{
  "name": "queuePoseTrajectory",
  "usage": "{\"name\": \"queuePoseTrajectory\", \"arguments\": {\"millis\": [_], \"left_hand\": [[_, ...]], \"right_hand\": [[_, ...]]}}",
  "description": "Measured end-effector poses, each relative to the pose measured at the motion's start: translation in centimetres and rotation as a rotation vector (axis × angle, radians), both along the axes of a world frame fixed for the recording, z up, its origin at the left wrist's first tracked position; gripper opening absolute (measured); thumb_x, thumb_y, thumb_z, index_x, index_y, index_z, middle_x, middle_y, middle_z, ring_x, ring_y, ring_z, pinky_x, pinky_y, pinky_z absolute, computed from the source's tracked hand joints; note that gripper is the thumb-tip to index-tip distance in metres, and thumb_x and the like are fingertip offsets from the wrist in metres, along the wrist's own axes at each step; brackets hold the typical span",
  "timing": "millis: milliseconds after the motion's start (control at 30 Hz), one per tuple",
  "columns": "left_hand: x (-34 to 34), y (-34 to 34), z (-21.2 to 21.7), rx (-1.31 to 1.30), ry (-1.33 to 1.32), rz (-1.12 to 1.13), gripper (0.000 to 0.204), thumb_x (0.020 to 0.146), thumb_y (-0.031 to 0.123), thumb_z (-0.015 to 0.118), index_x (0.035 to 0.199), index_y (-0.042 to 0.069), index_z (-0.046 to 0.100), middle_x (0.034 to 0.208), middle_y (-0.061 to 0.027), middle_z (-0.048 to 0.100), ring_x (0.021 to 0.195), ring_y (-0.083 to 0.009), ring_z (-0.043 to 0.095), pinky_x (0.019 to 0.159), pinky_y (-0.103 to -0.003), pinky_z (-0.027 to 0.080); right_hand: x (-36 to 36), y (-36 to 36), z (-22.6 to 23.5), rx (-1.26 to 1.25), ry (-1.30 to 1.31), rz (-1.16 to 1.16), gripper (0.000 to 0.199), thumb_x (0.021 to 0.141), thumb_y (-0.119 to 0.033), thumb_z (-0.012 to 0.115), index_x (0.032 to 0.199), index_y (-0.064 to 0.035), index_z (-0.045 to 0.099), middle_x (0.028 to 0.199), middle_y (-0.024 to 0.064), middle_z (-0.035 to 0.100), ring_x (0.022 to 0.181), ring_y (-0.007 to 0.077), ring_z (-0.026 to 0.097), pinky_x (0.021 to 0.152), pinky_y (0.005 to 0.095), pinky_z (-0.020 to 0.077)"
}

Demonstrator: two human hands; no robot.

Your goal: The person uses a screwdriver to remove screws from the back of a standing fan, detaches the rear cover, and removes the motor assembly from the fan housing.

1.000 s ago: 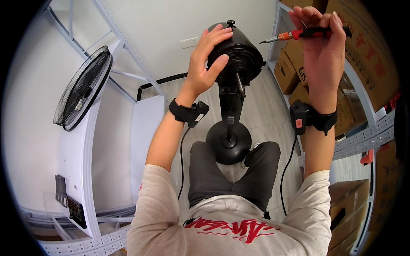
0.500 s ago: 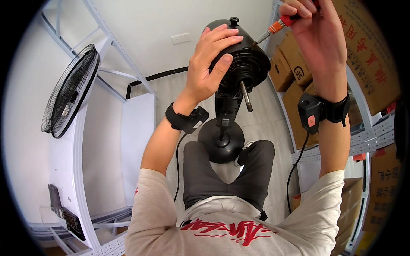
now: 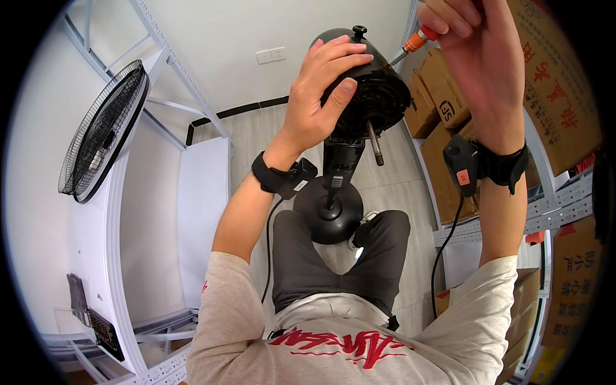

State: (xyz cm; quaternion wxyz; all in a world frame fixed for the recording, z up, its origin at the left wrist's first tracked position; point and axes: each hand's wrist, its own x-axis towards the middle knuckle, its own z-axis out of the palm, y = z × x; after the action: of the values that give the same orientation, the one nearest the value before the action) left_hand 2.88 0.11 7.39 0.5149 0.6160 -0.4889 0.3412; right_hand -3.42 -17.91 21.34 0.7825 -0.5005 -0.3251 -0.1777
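Observation:
A black standing fan without its guard or blades is in front of me, its motor housing [image 3: 378,96] high and its bare metal shaft [image 3: 375,144] jutting toward me. My left hand [image 3: 321,86] lies on the left and top of the housing, fingers stretched out and thumb apart. My right hand [image 3: 478,58], at the upper right, is closed round a screwdriver [image 3: 416,42] with a red and orange handle. Its tip meets the right upper side of the housing; the screw there is too small to make out. The round fan base [image 3: 329,210] stands on the floor by my feet.
A black wire fan guard [image 3: 102,131] leans on the white shelf [image 3: 119,212] at left. Cardboard boxes [image 3: 443,90] fill the rack at right. A dark electronic board [image 3: 106,333] lies at lower left. Cables run from both wrist-strapped devices [image 3: 461,163].
The fan housing and both hands appear slightly shifted to the right in view. The screwdriver remains against the housing, and my left hand keeps its place on it.

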Motion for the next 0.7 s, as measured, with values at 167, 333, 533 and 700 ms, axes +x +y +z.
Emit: {"name": "queuePoseTrajectory", "arguments": {"millis": [167,333,533,700], "left_hand": [[-0.2,0.0,0.0,0.04,-0.024,0.034,0.037,0.103,0.029,0.047,0.12,0.001,0.064,0.131,-0.0106,0.061,0.134,-0.032,0.048,0.118,-0.05,0.022],[-0.4,-0.4,0.0,0.0,-0.015,0.026,0.033,0.102,0.027,0.049,0.119,0.003,0.066,0.129,-0.0099,0.062,0.131,-0.0319,0.05,0.117,-0.05,0.023],[-0.1,-0.2,-0.2,0.006,-0.046,0.062,0.035,0.104,0.028,0.047,0.118,0.001,0.066,0.128,-0.0111,0.063,0.132,-0.0319,0.05,0.117,-0.048,0.025],[-0.4,-0.5,0.0,0.012,-0.058,0.09,0.034,0.104,0.028,0.049,0.117,0.002,0.067,0.127,-0.0103,0.064,0.131,-0.0309,0.051,0.117,-0.048,0.026]], "right_hand": [[0.0,0.9,0.5,0.036,0.103,0.044,0.029,0.104,-0.025,0.048,0.078,-0.0111,0.041,0.06,-0.0041,0.032,0.053,0.0083,0.033,0.054,0.026,0.0343],[-0.4,1.3,0.9,-0.047,0.071,0.049,0.029,0.103,-0.022,0.047,0.077,-0.0116,0.039,0.059,-0.0028,0.033,0.05,0.0097,0.033,0.052,0.0268,0.0352],[-1.9,2.5,-1.8,-0.16,-0.265,-0.125,0.031,0.104,-0.019,0.043,0.076,-0.0129,0.032,0.055,0.0003,0.036,0.045,0.011,0.033,0.048,0.028,0.036],[-2.7,1.2,-2.9,-0.205,-0.431,-0.007,0.025,0.102,-0.018,0.049,0.08,-0.0054,0.047,0.06,0.0043,0.049,0.05,0.0127,0.043,0.053,0.0298,0.0427]]}}
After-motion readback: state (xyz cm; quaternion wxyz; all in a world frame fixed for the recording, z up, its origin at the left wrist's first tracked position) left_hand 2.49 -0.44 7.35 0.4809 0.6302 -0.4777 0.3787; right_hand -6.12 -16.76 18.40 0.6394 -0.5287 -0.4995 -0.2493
